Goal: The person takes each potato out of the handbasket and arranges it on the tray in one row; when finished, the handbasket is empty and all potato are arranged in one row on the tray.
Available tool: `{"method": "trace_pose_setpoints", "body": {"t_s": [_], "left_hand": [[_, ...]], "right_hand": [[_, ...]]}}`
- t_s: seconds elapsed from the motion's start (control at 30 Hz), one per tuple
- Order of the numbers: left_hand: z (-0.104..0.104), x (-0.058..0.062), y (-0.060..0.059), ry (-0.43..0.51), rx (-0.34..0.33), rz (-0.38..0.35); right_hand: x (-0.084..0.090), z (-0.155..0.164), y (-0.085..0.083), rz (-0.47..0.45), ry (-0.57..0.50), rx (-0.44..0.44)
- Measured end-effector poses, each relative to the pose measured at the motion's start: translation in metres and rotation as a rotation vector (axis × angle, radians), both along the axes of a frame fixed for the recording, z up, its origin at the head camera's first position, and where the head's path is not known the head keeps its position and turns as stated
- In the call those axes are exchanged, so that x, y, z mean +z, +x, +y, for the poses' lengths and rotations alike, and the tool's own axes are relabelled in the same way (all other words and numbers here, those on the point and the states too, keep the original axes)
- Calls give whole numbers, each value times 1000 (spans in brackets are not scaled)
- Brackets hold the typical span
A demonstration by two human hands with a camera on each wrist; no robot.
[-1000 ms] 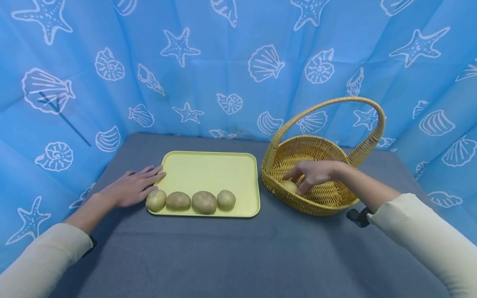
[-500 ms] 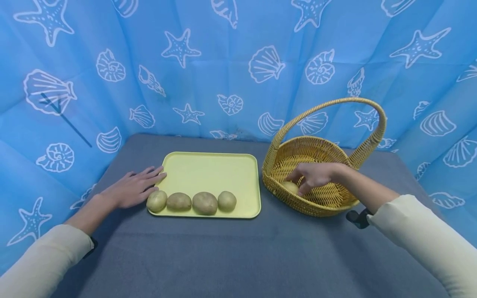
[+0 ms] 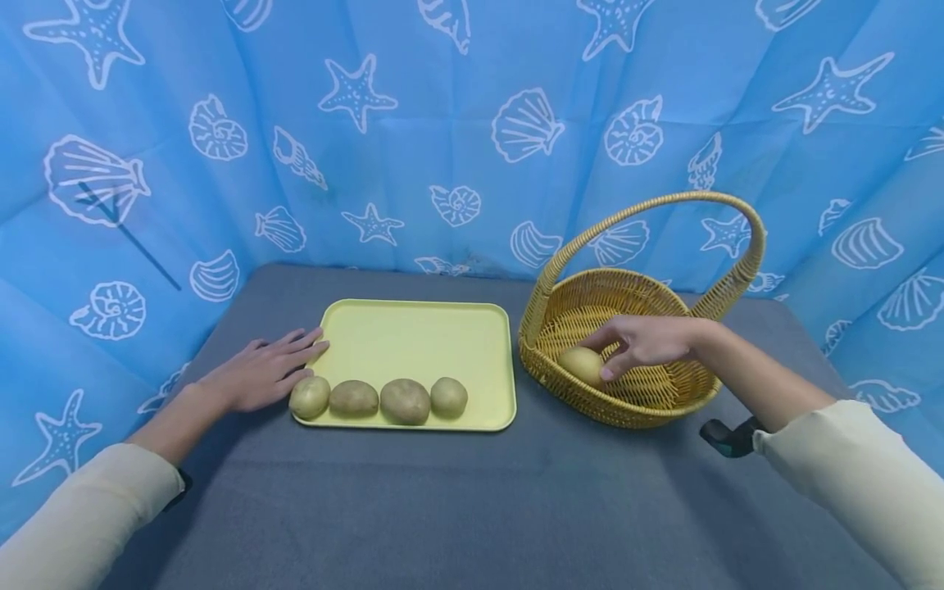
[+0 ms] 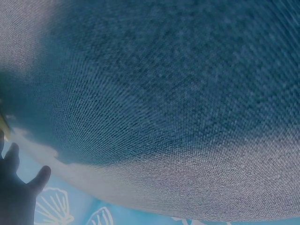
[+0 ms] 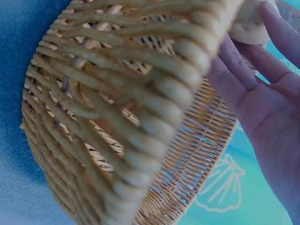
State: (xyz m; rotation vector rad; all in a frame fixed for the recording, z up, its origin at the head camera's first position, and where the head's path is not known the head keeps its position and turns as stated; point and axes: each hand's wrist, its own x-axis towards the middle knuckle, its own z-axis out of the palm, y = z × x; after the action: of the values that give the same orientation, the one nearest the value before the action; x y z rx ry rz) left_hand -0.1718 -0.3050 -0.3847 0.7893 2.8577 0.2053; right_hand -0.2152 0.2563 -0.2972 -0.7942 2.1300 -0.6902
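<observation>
My right hand reaches into the yellow wicker basket and grips a pale potato near the front left of its rim. In the right wrist view the potato shows between thumb and fingers, just past the basket's rim. My left hand rests at the left edge of a pale yellow tray, its fingertips on the rim. Several potatoes stand in a row along the tray's front edge, from the leftmost potato beside that hand to a small round potato.
The basket's tall arched handle rises over the right arm's work area. A grey cloth covers the table. Behind it hangs a blue curtain with white shells and starfish. The left wrist view holds mostly cloth.
My right hand has shifted slightly right, its forearm too, and more of the potato is visible, a little higher and further right. The left hand and the tray's potatoes stay put.
</observation>
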Motion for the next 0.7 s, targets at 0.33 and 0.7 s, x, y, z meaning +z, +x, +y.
{"method": "trace_pose_setpoints", "body": {"t_s": [0.33, 0.7], "left_hand": [[-1, 0, -1, -9, 14, -16], [0, -1, -1, -11, 5, -8]], "right_hand": [[25, -1, 24, 14, -172, -40], [22, -33, 50, -35, -295, -29]]}}
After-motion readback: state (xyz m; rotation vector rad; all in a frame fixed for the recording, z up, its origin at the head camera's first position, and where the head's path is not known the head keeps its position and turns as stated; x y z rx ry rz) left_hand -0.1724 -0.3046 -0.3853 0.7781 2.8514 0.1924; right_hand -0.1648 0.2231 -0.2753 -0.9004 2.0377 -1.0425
